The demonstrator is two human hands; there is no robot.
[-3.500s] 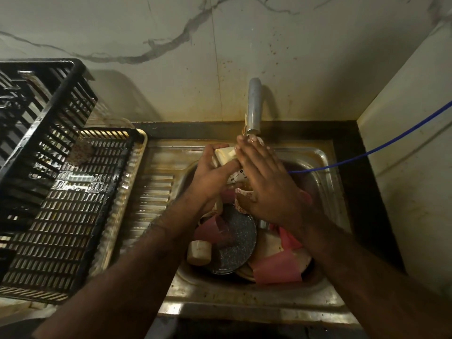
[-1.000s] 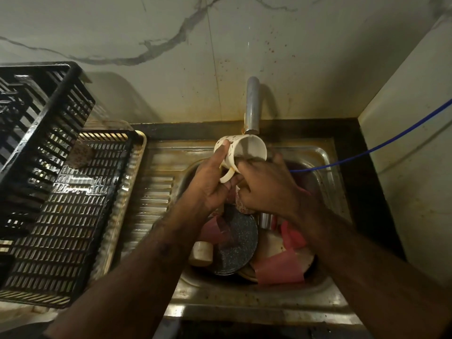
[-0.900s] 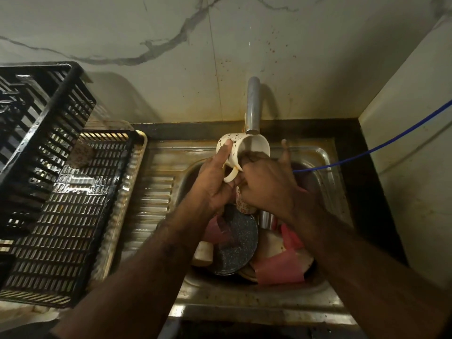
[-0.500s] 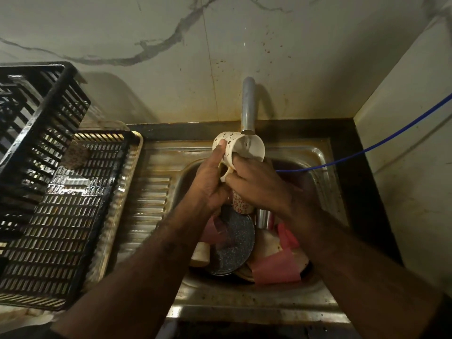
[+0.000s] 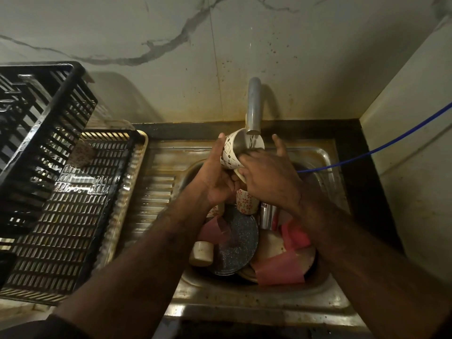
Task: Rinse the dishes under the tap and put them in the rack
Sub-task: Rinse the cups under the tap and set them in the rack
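A white patterned mug (image 5: 231,152) is held tilted under the spout of the grey tap (image 5: 253,106), its mouth facing the tap. My left hand (image 5: 215,177) grips the mug from the left, thumb along its side. My right hand (image 5: 266,174) lies against the mug's rim and handle side, some fingers reaching into its mouth and one finger raised. The black slatted rack (image 5: 61,204) stands on the drainboard to the left. Below my hands the sink (image 5: 269,297) holds pink cups (image 5: 278,270), a dark speckled plate (image 5: 234,241), a flowered cup (image 5: 247,200) and a cream cup (image 5: 201,253).
A second black crate (image 5: 36,118) leans over the rack at the far left. A blue hose (image 5: 381,145) runs from the right wall into the sink. A steel tumbler (image 5: 266,216) stands among the dishes. The ribbed drainboard (image 5: 151,196) lies between rack and basin.
The mug went from covered by both hands to turned with its mouth toward the tap. My right hand shifted over the rim and lifted a finger again.
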